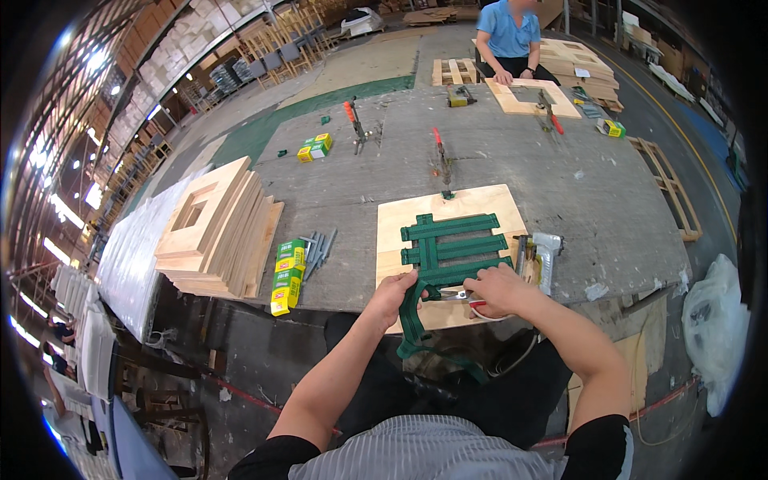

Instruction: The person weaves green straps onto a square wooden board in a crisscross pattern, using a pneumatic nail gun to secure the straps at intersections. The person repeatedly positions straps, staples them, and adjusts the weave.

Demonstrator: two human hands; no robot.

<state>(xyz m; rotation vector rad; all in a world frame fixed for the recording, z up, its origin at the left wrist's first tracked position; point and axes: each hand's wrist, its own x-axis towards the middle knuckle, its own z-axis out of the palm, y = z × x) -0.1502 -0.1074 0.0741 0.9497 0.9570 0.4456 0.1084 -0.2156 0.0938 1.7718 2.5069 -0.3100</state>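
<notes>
A square wooden panel (pixel 488 204) lies on the table in front of me, with green webbing straps (pixel 428 248) crossing its opening. Near its front edge, my left hand (pixel 392 294) is closed around the loose green strap, whose tail hangs below the table edge. My right hand (pixel 494 290) grips red-handled scissors (pixel 456 295); their blades point left at the strap, close to my left fingers. Just right of the panel lies a silver staple gun (pixel 546 260). Beyond the panel, a red-handled toggle clamp (pixel 442 160) stands at its far edge.
Left are stacked wooden panels (pixel 216 232), green-yellow boxes (pixel 288 276) and staple strips (pixel 322 250). An orange-handled clamp (pixel 354 122) and more boxes (pixel 314 147) sit farther back. Across the table (pixel 360 192), a person in blue (pixel 510 36) has hands on another panel (pixel 512 100). Plastic wrapping (pixel 714 328) lies right.
</notes>
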